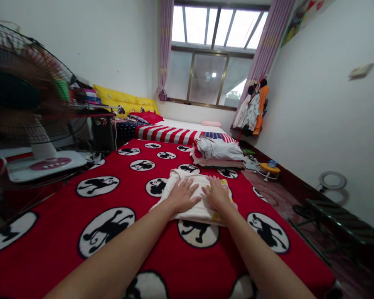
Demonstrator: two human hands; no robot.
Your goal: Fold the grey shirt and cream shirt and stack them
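A folded white garment (193, 214) with yellow patches at its right side lies on a red blanket (156, 265) patterned with black-and-white monkey ovals. My left hand (183, 196) rests flat on the cloth's left half, fingers spread. On the right half, my right hand (217, 193) presses down with its fingers stretched out and covers part of the yellow edge. Just beyond the hands sits a stack of folded clothes (218, 150), white and grey on top with pinkish layers below.
A large fan (34, 104) stands close on the left. Another bed surface with a striped flag-pattern cover (174, 135) and yellow cushions (118, 97) lies ahead. To the right are a yellow stool (269, 168), a dark bench (345, 220) and hanging clothes (252, 110).
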